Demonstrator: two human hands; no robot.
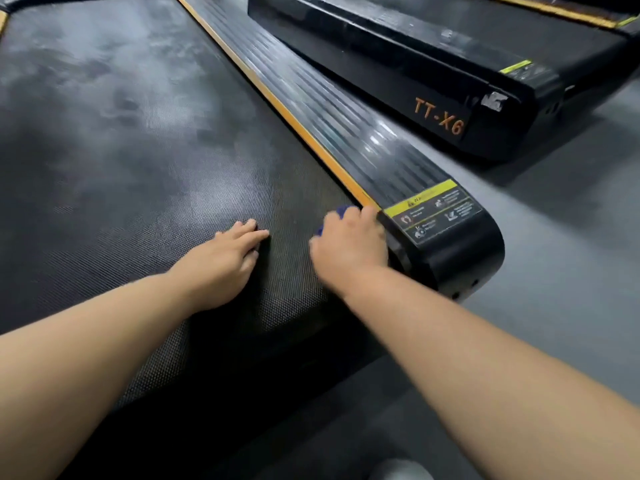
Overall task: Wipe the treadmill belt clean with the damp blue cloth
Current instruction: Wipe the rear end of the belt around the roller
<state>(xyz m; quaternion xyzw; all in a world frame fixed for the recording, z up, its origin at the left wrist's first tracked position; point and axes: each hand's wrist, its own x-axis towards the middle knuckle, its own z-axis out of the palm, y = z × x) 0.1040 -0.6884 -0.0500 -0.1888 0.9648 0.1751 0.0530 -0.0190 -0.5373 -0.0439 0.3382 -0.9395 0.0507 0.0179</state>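
The black textured treadmill belt fills the left and middle of the head view, with pale dusty smears across it. My left hand rests flat on the belt near its rear end, fingers straight. My right hand grips the blue cloth and presses it onto the belt's right rear corner, beside the orange strip. Only a small blue edge of the cloth shows past my fingers.
The ribbed black side rail with an orange strip and a yellow warning label runs along the belt's right. A second treadmill marked TT-X6 stands to the right. Grey floor lies between and behind them.
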